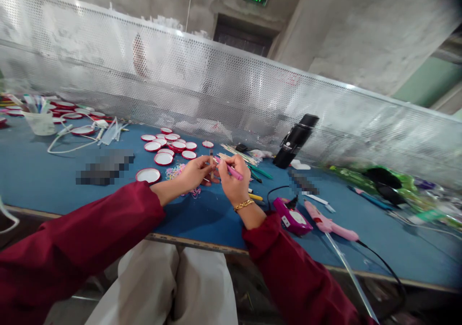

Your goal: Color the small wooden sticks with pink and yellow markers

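My left hand is closed, pinching a thin flat brown stick that stands upright between the fingers. My right hand is wrapped around a pink pen, its front end close to the stick. Whether the pen's tip touches the stick I cannot tell. Under and beside my left hand lies a heap of coloured rubber loops. Several round red-rimmed lids with white insides spread out behind it. Pale wooden sticks lie just beyond my right hand.
To the right are a black bottle, a purple box with a cable and a pink glue gun. A cup of pens stands at the far left. A perforated metal screen rises behind the blue table.
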The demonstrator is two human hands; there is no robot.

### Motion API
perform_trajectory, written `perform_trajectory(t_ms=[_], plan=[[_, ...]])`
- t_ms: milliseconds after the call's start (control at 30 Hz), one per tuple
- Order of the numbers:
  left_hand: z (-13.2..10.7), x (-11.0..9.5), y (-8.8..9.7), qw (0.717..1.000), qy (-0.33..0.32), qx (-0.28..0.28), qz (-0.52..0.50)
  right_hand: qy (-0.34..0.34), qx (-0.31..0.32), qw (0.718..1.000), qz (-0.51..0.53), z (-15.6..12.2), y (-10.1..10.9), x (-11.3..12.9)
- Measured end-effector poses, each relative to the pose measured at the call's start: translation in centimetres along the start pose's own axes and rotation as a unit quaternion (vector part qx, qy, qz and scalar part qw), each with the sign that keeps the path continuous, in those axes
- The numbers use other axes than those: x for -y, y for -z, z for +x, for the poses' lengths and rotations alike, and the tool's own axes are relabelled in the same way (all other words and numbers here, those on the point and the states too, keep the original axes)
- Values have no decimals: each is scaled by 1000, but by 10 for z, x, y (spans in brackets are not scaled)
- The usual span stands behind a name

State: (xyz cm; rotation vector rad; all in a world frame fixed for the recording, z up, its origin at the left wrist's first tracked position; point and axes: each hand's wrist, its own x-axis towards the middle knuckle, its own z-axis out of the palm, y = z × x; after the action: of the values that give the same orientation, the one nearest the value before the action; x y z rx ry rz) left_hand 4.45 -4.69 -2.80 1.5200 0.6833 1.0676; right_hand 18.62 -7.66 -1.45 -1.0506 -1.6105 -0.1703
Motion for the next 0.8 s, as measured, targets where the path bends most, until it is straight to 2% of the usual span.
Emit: perform_trajectory(t_ms=[300,600,800], plan=[[-2,-3,-2,1000,13,-6,-8,6,22,1000,15,-1,-1,3],[0,0,0,1000,4,10,-11,-6,11,1000,15,-1,0,1],[0,-1,0,1000,10,1,-12,-5,13,1000,8,-1,-1,2]])
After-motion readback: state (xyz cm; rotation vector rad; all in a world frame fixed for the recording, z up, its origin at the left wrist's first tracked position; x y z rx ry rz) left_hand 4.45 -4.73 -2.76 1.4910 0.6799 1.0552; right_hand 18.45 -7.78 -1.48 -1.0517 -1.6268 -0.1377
